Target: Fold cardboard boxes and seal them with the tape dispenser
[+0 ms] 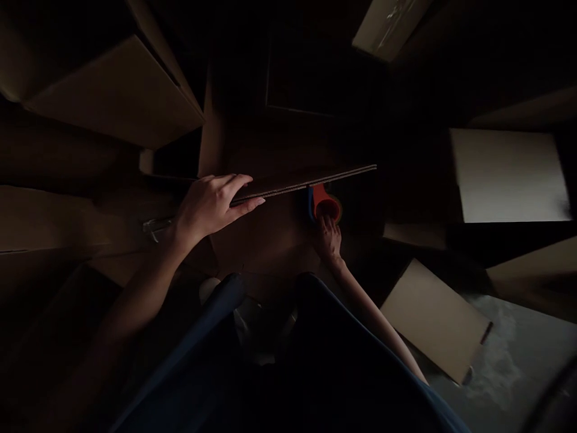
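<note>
My left hand [210, 204] grips the near left part of a flattened cardboard piece [311, 180], thumb below and fingers on top. The piece is seen nearly edge-on, with two layers along its rim. Under its right half is a red and blue tape dispenser [321, 197], partly covered by the cardboard. My right hand [330, 239] holds the dispenser, its fingertips reaching into the round red opening and hidden there. Below both hands lies a brown cardboard surface [265, 240].
Cardboard boxes stand around in dim light: a large box [121, 90] at upper left, a pale box [511, 174] at right, and a tilted one [437, 319] at lower right on the grey floor [518, 343]. My knees [315, 288] are close below my hands.
</note>
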Available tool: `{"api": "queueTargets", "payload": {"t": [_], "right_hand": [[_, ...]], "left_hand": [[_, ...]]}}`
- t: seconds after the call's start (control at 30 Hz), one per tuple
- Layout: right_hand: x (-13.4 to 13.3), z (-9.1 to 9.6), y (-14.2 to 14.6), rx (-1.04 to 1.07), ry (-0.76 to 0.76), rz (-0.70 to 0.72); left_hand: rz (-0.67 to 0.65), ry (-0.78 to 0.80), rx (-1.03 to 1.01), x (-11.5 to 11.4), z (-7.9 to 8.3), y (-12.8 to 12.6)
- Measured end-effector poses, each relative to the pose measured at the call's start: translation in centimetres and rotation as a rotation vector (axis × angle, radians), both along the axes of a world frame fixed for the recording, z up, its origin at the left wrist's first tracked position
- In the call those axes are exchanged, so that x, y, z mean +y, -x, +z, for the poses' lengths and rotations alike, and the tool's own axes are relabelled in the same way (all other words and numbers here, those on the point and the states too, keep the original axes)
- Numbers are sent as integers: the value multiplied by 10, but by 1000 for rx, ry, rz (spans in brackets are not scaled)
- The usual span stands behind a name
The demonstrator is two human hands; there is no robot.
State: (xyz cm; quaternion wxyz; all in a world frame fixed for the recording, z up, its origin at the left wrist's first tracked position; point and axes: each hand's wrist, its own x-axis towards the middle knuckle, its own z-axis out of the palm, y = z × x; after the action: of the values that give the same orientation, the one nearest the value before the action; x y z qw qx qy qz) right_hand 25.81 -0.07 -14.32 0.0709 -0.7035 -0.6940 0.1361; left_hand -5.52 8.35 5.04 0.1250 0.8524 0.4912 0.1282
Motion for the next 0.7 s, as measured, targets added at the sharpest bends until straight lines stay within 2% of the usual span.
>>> {"api": "queueTargets", "payload": {"t": [0.13,0.2,0.33,0.47,0.53,0.63,0.7], "right_hand": [[0,3,-1,-30,16,18],[0,4,0,-43,18,18],[2,6,2,-58,18,14],[3,4,3,-61,16,-5],[4,4,4,-59,14,-17],[4,5,5,-48,16,-32],[4,8,6,-39,22,-44]], "left_hand": [[-28,-2,108,3,-1,0],[-34,32,178,4,4,-3],[50,151,317,6,32,-12],[144,304,338,8,60,-17],[104,366,391,7,65,-18],[9,376,492,0,66,-19],[21,357,523,-4,69,-21]]}}
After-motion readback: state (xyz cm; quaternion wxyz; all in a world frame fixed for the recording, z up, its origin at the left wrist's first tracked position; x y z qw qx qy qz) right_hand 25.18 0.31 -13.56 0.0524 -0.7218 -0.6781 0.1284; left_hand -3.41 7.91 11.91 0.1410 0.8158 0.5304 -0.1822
